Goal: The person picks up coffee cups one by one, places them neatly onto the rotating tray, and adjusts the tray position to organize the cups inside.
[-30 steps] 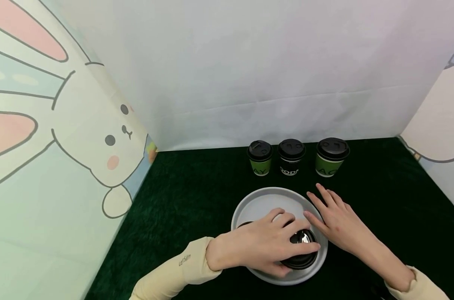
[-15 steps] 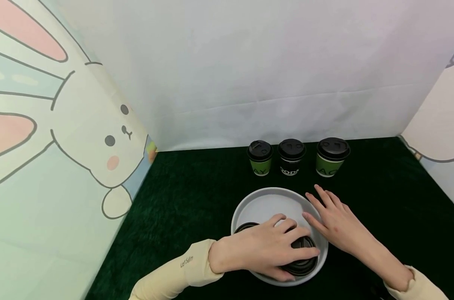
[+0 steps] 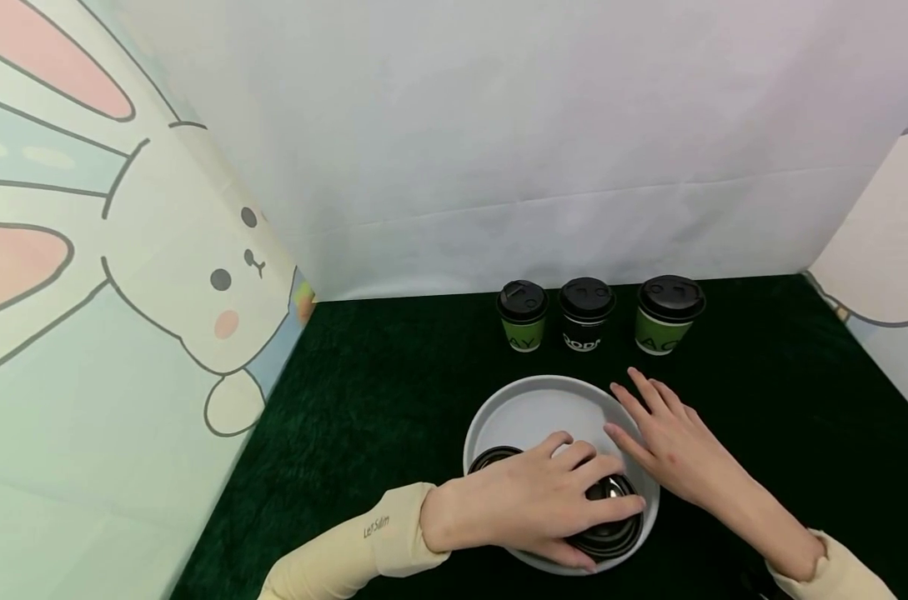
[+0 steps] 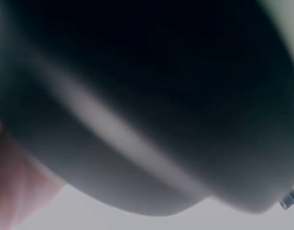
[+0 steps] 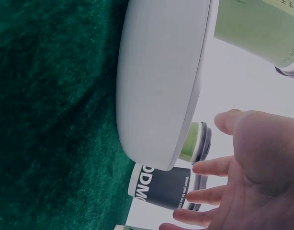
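On the round grey-white plate (image 3: 544, 396), my left hand (image 3: 524, 500) grips a takeaway coffee cup by its black lid (image 3: 611, 537), with the fingers spread and bent over it. A second black lid (image 3: 494, 456) shows partly from behind my left wrist. My right hand (image 3: 682, 442) hovers by the plate's right rim, fingers spread, holding nothing; in the right wrist view its palm (image 5: 262, 172) faces the plate's side. That view also shows part of a green cup (image 5: 257, 28) above the plate. A blurred dark shape (image 4: 152, 96) fills most of the left wrist view.
Behind the plate stand three lidded coffee cups in a row: a small green cup (image 3: 524, 333), a black cup (image 3: 583, 333) and a larger green cup (image 3: 659, 333). A dark green cloth (image 3: 363, 417) covers the table. A pale curtain (image 3: 536, 167) hangs at the back.
My left hand has shifted slightly right and nearer, along with the lidded cup. More of the second lid shows behind the wrist. The right hand has barely moved.
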`<act>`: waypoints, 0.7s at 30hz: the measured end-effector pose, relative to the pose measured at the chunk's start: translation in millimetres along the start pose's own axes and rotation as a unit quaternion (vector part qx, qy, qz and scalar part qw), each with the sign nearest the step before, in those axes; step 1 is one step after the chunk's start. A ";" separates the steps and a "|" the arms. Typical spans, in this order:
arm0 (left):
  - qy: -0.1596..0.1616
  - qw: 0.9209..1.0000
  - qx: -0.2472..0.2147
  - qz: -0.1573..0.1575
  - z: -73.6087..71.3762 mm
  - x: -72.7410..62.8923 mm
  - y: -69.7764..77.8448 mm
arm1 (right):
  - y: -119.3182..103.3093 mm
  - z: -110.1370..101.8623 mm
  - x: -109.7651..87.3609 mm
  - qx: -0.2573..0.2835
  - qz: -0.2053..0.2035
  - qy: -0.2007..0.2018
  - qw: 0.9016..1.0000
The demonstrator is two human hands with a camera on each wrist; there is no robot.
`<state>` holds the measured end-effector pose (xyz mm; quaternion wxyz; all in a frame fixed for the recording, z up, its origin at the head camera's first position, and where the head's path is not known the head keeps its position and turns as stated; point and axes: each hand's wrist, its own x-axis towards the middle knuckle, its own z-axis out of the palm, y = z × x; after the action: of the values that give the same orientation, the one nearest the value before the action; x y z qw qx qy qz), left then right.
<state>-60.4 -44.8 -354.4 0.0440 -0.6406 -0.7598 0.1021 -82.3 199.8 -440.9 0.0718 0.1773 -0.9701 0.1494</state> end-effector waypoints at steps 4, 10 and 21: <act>0.002 1.000 -0.001 0.004 -0.1 -0.7 0.0 | 0.2 2.1 1.8 0.000 -0.006 0.002 1.000; -0.001 1.000 -0.008 0.012 -0.1 -0.1 -0.3 | 1.1 9.2 3.0 0.005 -0.014 0.000 1.000; -0.004 0.998 -0.064 -0.004 1.6 -0.4 -6.7 | -0.6 13.0 3.2 0.008 -0.014 -0.016 1.000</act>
<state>-67.1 -46.4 -354.6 0.0002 -0.6382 -0.7678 0.0562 -86.1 194.1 -452.4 0.0572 0.1941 -0.9673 0.1529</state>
